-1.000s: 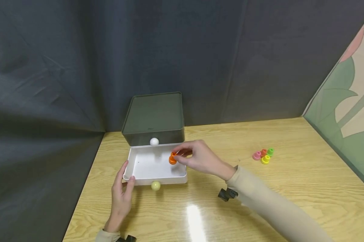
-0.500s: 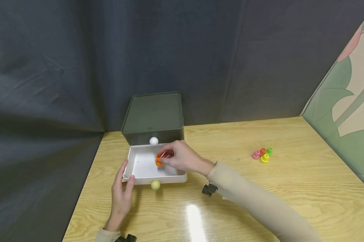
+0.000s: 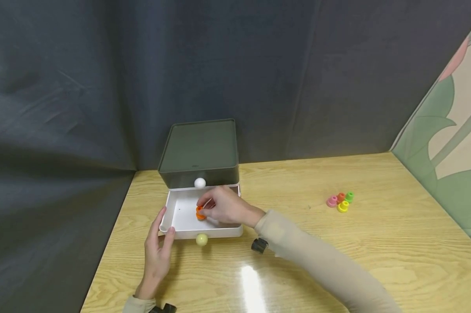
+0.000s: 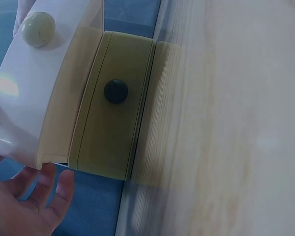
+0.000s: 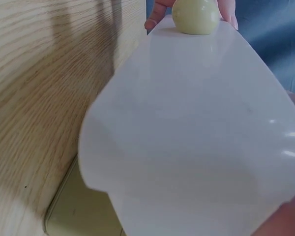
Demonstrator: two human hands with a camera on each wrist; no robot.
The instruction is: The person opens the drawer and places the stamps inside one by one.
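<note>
A small orange flared plastic piece [image 3: 200, 214] is pinched between the thumb and fingers of my right hand [image 3: 228, 206], low inside the pulled-out white drawer [image 3: 186, 219]. Whether it touches the drawer floor I cannot tell. At the drawer's front left corner my left hand [image 3: 157, 254] holds on, thumb at the front and fingers along the side. A yellow-green round knob [image 3: 202, 239] sits on the drawer's front. In the right wrist view the white drawer front [image 5: 187, 108] hides the right hand's grip.
Behind the drawer stands its dark grey-green cabinet [image 3: 204, 145], with a white knob [image 3: 199, 183] above. The left wrist view shows a lower drawer [image 4: 108, 132] with a dark knob [image 4: 116, 91]. Pink [image 3: 332, 201], red, green and yellow [image 3: 342, 207] pieces stand clustered on the right.
My right hand has carried the orange piece leftward from the drawer's right part and lowered it toward the drawer's middle. My left hand has stayed at the corner.
</note>
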